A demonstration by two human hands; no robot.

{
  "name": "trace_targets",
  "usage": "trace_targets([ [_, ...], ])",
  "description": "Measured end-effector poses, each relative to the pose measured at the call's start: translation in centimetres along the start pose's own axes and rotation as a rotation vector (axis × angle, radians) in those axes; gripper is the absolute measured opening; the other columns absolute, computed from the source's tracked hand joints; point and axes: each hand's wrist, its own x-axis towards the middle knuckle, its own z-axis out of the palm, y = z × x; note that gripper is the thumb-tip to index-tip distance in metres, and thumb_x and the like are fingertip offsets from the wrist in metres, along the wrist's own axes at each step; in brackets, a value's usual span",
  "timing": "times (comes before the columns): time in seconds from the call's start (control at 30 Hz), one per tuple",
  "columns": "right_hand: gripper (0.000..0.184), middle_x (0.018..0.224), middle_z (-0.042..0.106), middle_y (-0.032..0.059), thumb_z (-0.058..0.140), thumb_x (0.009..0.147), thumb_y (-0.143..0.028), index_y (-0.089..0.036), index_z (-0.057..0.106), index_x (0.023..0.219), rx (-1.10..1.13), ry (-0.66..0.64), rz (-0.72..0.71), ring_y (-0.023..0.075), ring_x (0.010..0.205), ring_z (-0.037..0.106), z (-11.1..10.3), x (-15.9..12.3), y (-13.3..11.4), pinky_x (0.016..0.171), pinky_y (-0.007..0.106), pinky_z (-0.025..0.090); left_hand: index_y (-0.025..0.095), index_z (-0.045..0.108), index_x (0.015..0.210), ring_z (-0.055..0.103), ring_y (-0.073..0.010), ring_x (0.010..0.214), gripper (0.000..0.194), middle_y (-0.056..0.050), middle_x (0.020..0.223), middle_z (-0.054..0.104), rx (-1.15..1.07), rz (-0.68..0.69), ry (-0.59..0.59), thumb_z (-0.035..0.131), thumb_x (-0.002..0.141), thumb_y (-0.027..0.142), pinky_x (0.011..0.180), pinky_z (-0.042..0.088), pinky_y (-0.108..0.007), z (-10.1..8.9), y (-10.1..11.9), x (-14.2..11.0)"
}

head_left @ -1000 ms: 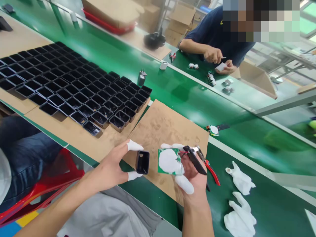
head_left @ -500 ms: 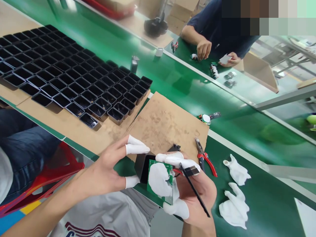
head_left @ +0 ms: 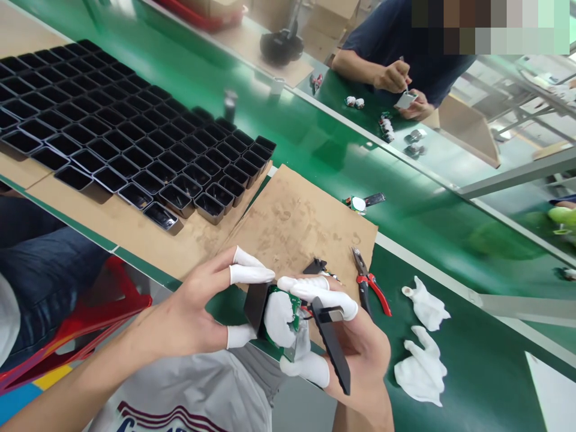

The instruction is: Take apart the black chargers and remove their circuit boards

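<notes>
My left hand (head_left: 202, 306), with white finger cots on its fingertips, grips a black plastic box (head_left: 256, 309) whose opening faces right. My right hand (head_left: 355, 342), also in finger cots, holds a green circuit board (head_left: 294, 309) with a thick white blob (head_left: 279, 318) on its face. The board's left edge is at the mouth of the box; how far in it reaches is hidden. A black end plate (head_left: 332, 351) hangs by red and dark wires on the board's right side, against my right fingers.
Rows of open black boxes (head_left: 135, 147) cover the cardboard at left. Red-handled pliers (head_left: 366, 282) and white crumpled lumps (head_left: 423, 366) lie at right. Another board with a black plate (head_left: 360, 204) sits on the green surface beyond. Across the bench, a person's hands (head_left: 405, 90) work on a small part.
My right hand has moved left, bringing the circuit board up to the box opening. The black end plate has turned to show its broad side. The co-worker's hands have come together.
</notes>
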Motion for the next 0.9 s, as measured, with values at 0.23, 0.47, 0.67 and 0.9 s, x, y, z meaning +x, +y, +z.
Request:
trace_targets([
  [0.23, 0.063, 0.129, 0.086, 0.0148, 0.102, 0.089, -0.036, -0.030, 0.077, 0.147, -0.032, -0.004, -0.043, 0.0353, 0.110, 0.086, 0.4, 0.3, -0.1, 0.088, 0.045, 0.074, 0.025, 0.070, 0.150, 0.073, -0.0231, 0.115, 0.074, -0.008, 0.127, 0.069, -0.020, 0.012, -0.008, 0.092, 0.083, 0.001, 0.099, 0.062, -0.034, -0.1, 0.0, -0.1],
  [0.47, 0.065, 0.138, 0.082, 0.0146, 0.099, 0.093, -0.034, -0.035, 0.074, 0.154, -0.051, -0.008, -0.018, 0.0369, 0.119, 0.082, 0.5, 0.1, -0.4, 0.089, 0.047, 0.072, 0.028, 0.070, 0.151, 0.074, -0.0261, 0.114, 0.079, -0.008, 0.127, 0.070, -0.017, -0.006, -0.010, 0.090, 0.081, -0.001, 0.097, 0.064, -0.037, 0.0, 0.2, -0.1],
  [0.67, 0.070, 0.138, 0.079, 0.0107, 0.100, 0.091, -0.028, -0.037, 0.073, 0.154, -0.056, -0.052, 0.075, 0.0334, 0.124, 0.078, 0.6, -0.3, -0.1, 0.101, 0.047, 0.069, 0.031, 0.070, 0.152, 0.073, -0.0244, 0.109, 0.078, -0.008, 0.125, 0.071, -0.044, -0.003, 0.012, 0.095, 0.082, 0.006, 0.095, 0.064, -0.036, 0.4, 0.0, -0.1],
  [0.9, 0.069, 0.142, 0.078, 0.0080, 0.098, 0.088, -0.021, -0.038, 0.076, 0.152, -0.128, 0.010, 0.110, 0.0319, 0.126, 0.077, 1.7, -0.2, -0.3, 0.109, 0.047, 0.066, 0.033, 0.071, 0.149, 0.074, -0.0233, 0.107, 0.074, -0.008, 0.126, 0.072, -0.141, -0.051, 0.032, 0.098, 0.083, 0.013, 0.096, 0.068, -0.036, 1.1, -0.6, -0.2],
])
